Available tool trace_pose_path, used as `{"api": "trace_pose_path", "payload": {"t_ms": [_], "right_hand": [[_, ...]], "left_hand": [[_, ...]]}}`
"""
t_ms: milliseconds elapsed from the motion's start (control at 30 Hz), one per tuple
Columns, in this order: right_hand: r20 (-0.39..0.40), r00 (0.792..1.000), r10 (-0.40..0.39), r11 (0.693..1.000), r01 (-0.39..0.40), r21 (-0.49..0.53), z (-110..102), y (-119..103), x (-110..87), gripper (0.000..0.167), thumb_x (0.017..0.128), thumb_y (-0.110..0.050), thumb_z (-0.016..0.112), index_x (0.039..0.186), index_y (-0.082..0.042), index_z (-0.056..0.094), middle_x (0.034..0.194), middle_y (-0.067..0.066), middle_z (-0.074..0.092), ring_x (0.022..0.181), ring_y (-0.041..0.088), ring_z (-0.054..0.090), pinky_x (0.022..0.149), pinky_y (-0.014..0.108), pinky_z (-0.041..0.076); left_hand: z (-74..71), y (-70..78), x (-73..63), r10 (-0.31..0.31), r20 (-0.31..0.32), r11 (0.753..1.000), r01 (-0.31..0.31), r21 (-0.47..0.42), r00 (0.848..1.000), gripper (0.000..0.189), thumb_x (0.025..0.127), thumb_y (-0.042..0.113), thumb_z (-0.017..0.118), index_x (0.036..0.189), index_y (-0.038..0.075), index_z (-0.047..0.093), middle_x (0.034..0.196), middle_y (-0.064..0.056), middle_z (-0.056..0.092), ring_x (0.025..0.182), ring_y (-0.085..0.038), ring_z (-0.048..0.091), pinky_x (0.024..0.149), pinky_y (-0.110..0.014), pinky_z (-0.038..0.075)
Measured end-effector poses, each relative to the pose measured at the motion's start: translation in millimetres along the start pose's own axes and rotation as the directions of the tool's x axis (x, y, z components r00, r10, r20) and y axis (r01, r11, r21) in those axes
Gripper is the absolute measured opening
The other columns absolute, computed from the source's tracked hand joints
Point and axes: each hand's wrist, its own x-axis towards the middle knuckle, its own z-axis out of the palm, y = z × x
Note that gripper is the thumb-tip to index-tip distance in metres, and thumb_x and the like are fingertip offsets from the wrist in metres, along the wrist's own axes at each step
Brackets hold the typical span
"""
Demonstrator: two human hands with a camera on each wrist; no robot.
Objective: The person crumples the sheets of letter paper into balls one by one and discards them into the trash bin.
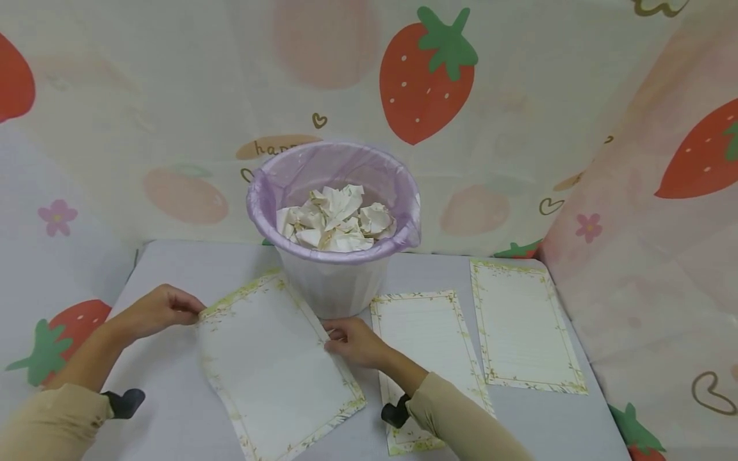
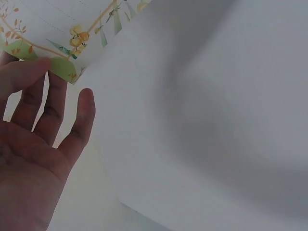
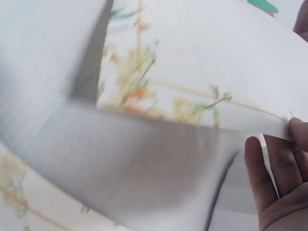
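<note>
Beige sleeves [image 1: 461, 416] come from the lower picture border, and between the two hands is a paper sheet [image 1: 271, 378], raised a little over the left and middle part of the table [image 1: 173, 269]. With thumb and fingers the left hand [image 1: 164, 312] pinches its far left corner, while the right hand [image 1: 357, 342] pinches its right side. This sheet is white and uncrumpled, its left side slightly wavy; around it runs a printed frame of leaves, yellow flowers and a thin orange line. Faint dotted lines appear only in the left wrist view; the right wrist view shows the border blurred. Its near end is cut off. Near the table's far edge stands a white bin [image 1: 340, 282], its base partly hidden, holding crumpled paper [image 1: 334, 218] that I cannot count. The right forearm covers part of the middle sheet [image 1: 421, 333]; another sheet [image 1: 521, 320] lies along the table's right edge.
</note>
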Motion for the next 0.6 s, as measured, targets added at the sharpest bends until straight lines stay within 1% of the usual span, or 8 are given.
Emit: {"api": "trace_pose_path", "payload": {"t_ms": [100, 267, 400, 467, 600], "right_hand": [[-0.009, 0.999, -0.051, 0.998, 0.05, -0.035, -6, -3, -10.4, 0.035, 0.094, 0.0, 0.062, 0.129, 0.005, 0.062, 0.13, 0.019, 0.062, 0.11, 0.029, 0.066, 0.09, 0.028, 0.053], [-0.033, 0.995, -0.096, 0.995, 0.095, -0.034, -23, -5, -30.6, 0.032, 0.097, 0.001, 0.06, 0.128, 0.001, 0.064, 0.132, 0.015, 0.063, 0.111, 0.026, 0.065, 0.089, 0.026, 0.053], [-0.045, 0.991, -0.128, 0.991, 0.127, -0.033, -37, -8, -43.1, 0.031, 0.097, 0.002, 0.06, 0.127, 0.001, 0.065, 0.127, 0.014, 0.066, 0.109, 0.025, 0.065, 0.087, 0.026, 0.054], [-0.045, 0.988, -0.146, 0.989, 0.144, -0.044, -44, -10, -48.9, 0.03, 0.097, 0.002, 0.06, 0.126, 0.002, 0.066, 0.123, 0.014, 0.068, 0.107, 0.025, 0.066, 0.086, 0.026, 0.055], [-0.044, 0.979, -0.197, 0.978, 0.194, -0.078, -60, -10, -60.5, 0.029, 0.096, 0.002, 0.059, 0.125, 0.004, 0.066, 0.121, 0.015, 0.068, 0.105, 0.025, 0.067, 0.084, 0.027, 0.056]], "left_hand": [[1.3, 5.8, 1.9, 0.028, 0.018, 1.0, -0.028, 0.006, 0.999, 0.021, 0.091, 0.005, 0.069, 0.109, -0.004, 0.073, 0.108, -0.015, 0.072, 0.092, -0.011, 0.065, 0.079, -0.025, 0.054], [3.8, 19.6, 1.4, 0.057, 0.042, 0.998, -0.057, 0.01, 0.998, 0.026, 0.09, 0.013, 0.074, 0.111, -0.001, 0.074, 0.109, -0.011, 0.073, 0.095, -0.007, 0.065, 0.08, -0.025, 0.053], [8.8, 30.1, 0.4, 0.086, 0.068, 0.996, -0.084, -0.033, 0.994, 0.026, 0.09, 0.015, 0.074, 0.111, -0.001, 0.074, 0.108, -0.01, 0.073, 0.094, -0.008, 0.066, 0.08, -0.025, 0.054], [12.8, 34.7, 0.8, 0.111, 0.081, 0.993, -0.106, -0.058, 0.991, 0.025, 0.091, 0.014, 0.073, 0.111, -0.001, 0.074, 0.108, -0.01, 0.073, 0.093, -0.01, 0.067, 0.08, -0.025, 0.055], [22.3, 44.8, 1.9, 0.158, 0.095, 0.983, -0.148, -0.111, 0.983, 0.024, 0.092, 0.013, 0.072, 0.112, -0.001, 0.073, 0.108, -0.009, 0.073, 0.094, -0.012, 0.068, 0.081, -0.025, 0.055]]}}
